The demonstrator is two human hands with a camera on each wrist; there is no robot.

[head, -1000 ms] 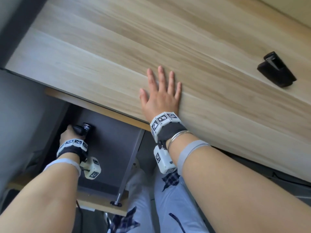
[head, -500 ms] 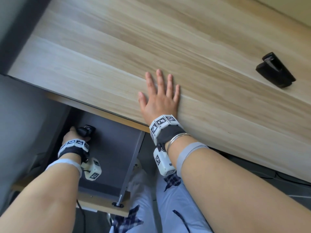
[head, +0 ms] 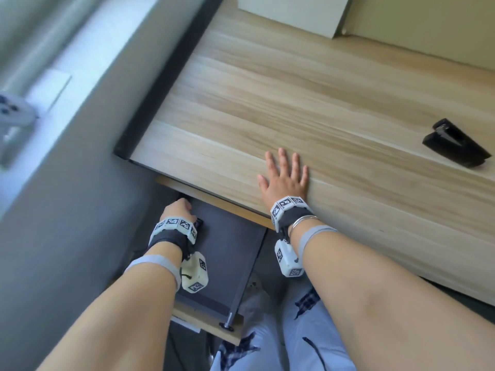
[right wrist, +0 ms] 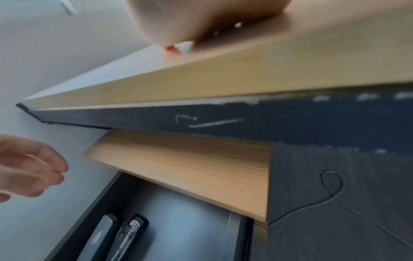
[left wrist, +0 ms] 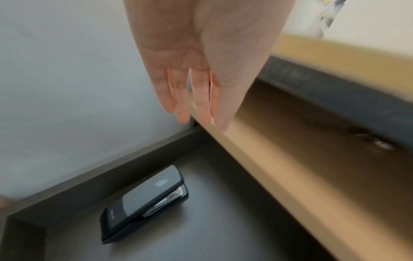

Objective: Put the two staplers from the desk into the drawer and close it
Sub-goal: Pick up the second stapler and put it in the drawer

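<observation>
One black stapler (head: 455, 145) stands on the wooden desk (head: 294, 97) at the far right. The other black stapler (left wrist: 143, 196) lies flat on the floor of the open dark grey drawer (head: 233, 253), near its left wall; it also shows in the right wrist view as the stapler (right wrist: 116, 236). My left hand (head: 178, 208) hovers above it with straight fingers (left wrist: 196, 113) and holds nothing. My right hand (head: 285, 167) lies flat, fingers spread, on the desk near its front edge, well left of the desk stapler.
A grey wall (head: 67, 210) runs close along the drawer's left side. A white box (head: 292, 12) stands at the back of the desk. My lap in light trousers (head: 267, 344) is just right of the drawer front. A thin cable (right wrist: 333, 185) hangs under the desk.
My left hand has let go of the stapler in the drawer and risen above it with its fingers straightened. The right hand has stayed flat on the desk.
</observation>
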